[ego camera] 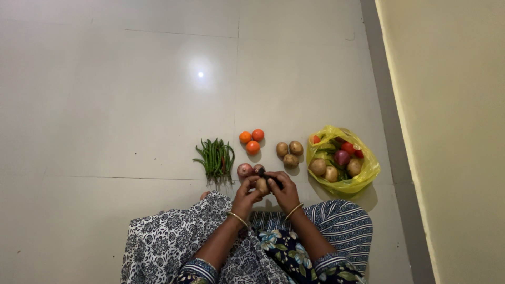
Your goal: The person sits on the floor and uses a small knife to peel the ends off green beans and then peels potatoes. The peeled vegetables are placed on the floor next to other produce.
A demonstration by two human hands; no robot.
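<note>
Holding potato (262, 185) in left hand (246, 192) – grip closed; right hand (286, 192) grip closed on dark tool (273, 179).

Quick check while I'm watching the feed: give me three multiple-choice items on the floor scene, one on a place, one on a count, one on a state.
1. Where does the yellow bag lie?
A. Beside the wall
B. Left of the green beans
C. On the person's lap

2. How many tomatoes sit in the loose group on the floor?
A. One
B. Three
C. Six

3. What is the state of the potato at the hands?
A. Lying untouched on the floor
B. Held between both hands
C. Inside the bag

Answers:
1 A: the bag sits at the right, next to the wall.
2 B: three orange-red ones cluster together.
3 B: the left hand and right hand close round it.
</note>
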